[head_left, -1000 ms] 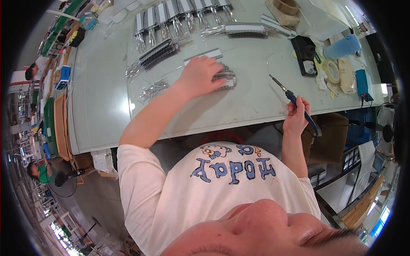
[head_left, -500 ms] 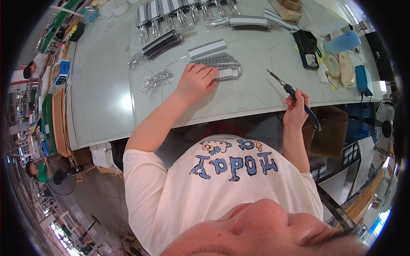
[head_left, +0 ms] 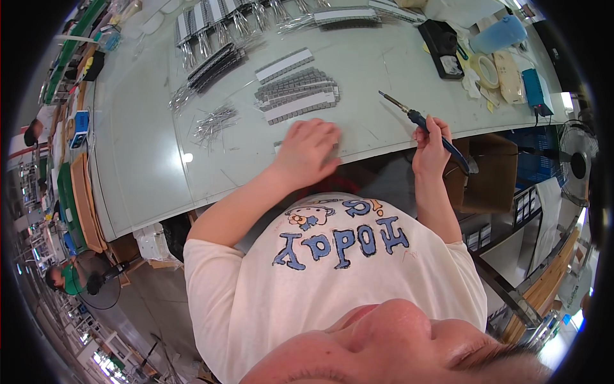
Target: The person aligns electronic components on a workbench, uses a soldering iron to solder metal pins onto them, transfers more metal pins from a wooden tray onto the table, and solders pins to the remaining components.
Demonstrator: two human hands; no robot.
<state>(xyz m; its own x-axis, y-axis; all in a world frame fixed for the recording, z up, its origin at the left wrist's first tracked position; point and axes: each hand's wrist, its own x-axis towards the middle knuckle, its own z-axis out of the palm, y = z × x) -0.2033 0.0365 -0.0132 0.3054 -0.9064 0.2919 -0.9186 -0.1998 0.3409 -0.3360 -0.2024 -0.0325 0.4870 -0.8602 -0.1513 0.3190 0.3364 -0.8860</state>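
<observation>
My left hand [head_left: 307, 150] lies palm down near the table's front edge, fingers curled over a short grey strip [head_left: 277, 146] whose ends show at both sides of the hand. My right hand [head_left: 432, 144] is at the table's front edge, gripping a blue-handled soldering iron [head_left: 416, 120] whose metal tip points up and left over the glass. Just beyond my left hand lies a stack of grey and white component strips [head_left: 297, 93]. A loose pile of thin metal pins [head_left: 214, 121] is to its left.
More strips and pin bundles [head_left: 211, 57] line the far side of the glass-topped table [head_left: 147, 166]. A black stand [head_left: 444, 41], tape rolls [head_left: 489, 70], a blue bottle [head_left: 499, 32] and a blue box [head_left: 531, 86] sit at the right. A cardboard box [head_left: 492, 179] and fan [head_left: 579, 160] are beside the table.
My left hand has drawn back from the strip stack toward the table's front edge, with a strip under it. My right hand still holds the iron in about the same place.
</observation>
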